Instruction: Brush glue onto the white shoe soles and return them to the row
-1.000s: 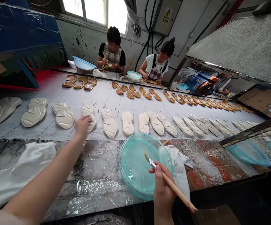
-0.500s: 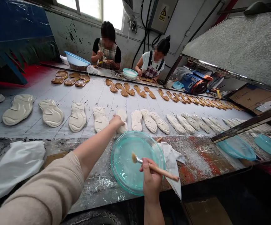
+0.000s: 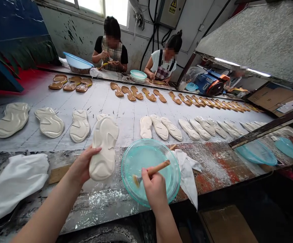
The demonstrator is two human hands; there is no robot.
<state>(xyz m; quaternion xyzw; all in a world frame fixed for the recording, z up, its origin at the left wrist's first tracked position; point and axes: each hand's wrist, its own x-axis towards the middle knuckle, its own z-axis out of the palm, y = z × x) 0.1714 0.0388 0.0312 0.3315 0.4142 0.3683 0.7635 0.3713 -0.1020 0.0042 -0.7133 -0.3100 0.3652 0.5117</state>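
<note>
Gripping a pale moulded foam sole (image 3: 104, 148) along its edge, the left hand (image 3: 81, 165) bears this light, semi-stiff piece; the right hand (image 3: 154, 190) grasps a brush (image 3: 159, 167) over a teal dish (image 3: 123, 175).

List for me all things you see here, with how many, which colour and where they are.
White soles: many, off-white, in a row on the belt.
Tan soles: many, tan, in a farther row on the belt.
Dish: one, clear teal, on the near bench.
Other dishes: two, teal, at the bench's right end.
Cloths: two, white, on the bench, either side of the dish.
Basin: one, light blue, far left.
Machine: one, blue, far right.
Co-workers: two, beyond the belt.
Brush: one, wooden, tip in the dish.
Held sole: one, off-white, above the bench.
Left hand: one, holding the sole.
Right hand: one, holding the brush.
</note>
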